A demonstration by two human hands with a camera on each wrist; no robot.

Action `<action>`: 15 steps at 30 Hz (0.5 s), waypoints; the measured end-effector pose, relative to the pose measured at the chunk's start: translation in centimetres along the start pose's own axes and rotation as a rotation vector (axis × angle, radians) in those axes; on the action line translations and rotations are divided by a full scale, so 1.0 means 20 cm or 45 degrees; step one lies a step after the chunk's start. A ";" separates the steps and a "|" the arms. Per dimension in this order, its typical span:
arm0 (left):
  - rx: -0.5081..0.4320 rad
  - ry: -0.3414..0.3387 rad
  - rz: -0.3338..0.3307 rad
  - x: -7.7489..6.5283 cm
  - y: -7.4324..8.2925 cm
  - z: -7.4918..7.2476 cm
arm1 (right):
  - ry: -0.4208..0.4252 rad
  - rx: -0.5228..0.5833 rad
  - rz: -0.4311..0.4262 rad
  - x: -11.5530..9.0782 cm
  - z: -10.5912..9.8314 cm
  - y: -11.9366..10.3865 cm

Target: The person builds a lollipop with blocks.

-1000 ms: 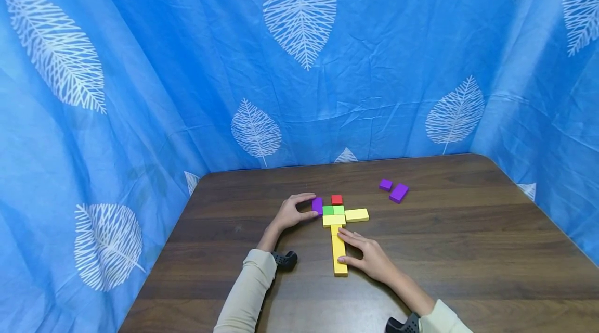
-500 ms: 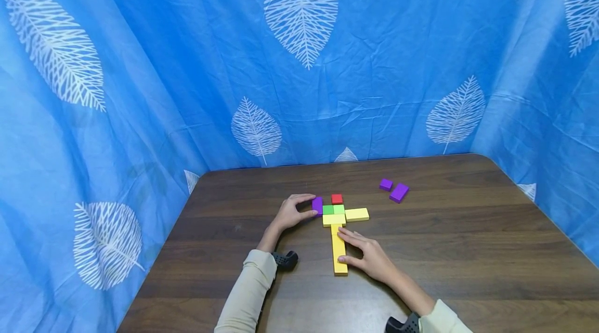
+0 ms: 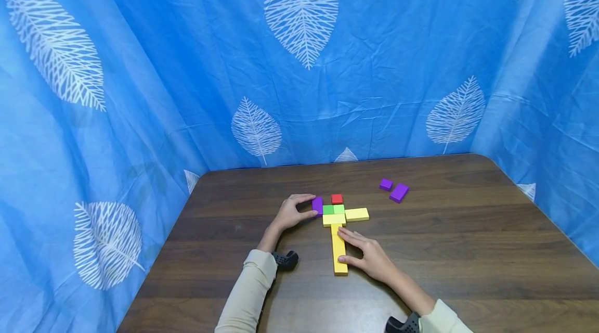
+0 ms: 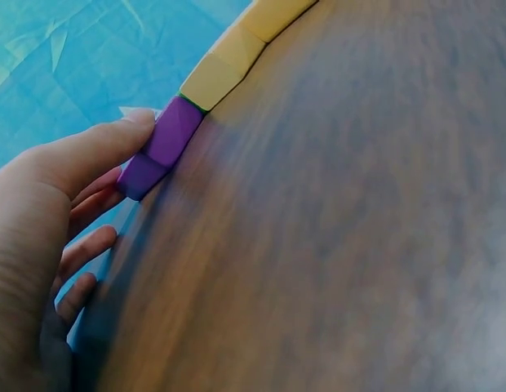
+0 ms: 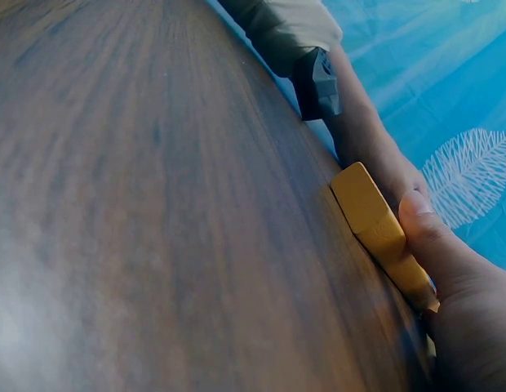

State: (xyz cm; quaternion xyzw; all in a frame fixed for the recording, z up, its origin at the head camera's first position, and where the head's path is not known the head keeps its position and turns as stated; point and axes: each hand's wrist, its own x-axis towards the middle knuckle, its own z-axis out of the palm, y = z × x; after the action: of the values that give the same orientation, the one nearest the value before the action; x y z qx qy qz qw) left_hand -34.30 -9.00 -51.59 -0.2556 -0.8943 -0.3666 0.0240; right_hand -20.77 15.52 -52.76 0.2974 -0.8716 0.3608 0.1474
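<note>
My left hand (image 3: 286,214) pinches a purple block (image 3: 317,205) by its two ends, between thumb and forefinger; the left wrist view shows the thumb against this purple block (image 4: 173,133). Right of it lie a dark green block (image 3: 328,210) and a light green block (image 3: 339,209), with a red block (image 3: 337,199) behind. A pale yellow block (image 3: 334,220) sits just in front of the greens, and another pale yellow block (image 3: 357,214) extends rightward. Below runs a long deep-yellow block (image 3: 338,247). Outstretched fingers and thumb of my right hand (image 3: 372,260) touch its right side.
Two loose purple blocks, one small (image 3: 386,184) and one larger (image 3: 399,193), lie toward the back right of the brown wooden table (image 3: 468,250). A blue curtain (image 3: 383,62) with white leaf prints hangs behind the table and along its sides.
</note>
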 end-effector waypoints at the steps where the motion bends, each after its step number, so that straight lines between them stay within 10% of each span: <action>1: 0.001 0.000 -0.002 0.00 0.00 0.00 | 0.001 -0.003 0.001 0.00 0.00 0.00; 15: -0.008 -0.003 -0.029 0.00 0.00 0.00 | 0.222 0.030 -0.045 0.00 -0.02 -0.02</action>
State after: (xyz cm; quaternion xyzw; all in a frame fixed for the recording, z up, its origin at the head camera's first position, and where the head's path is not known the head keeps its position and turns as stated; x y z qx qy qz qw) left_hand -34.19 -8.99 -51.59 -0.2459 -0.8959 -0.3695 0.0181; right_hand -20.59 15.58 -52.27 0.2819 -0.8457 0.3931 0.2256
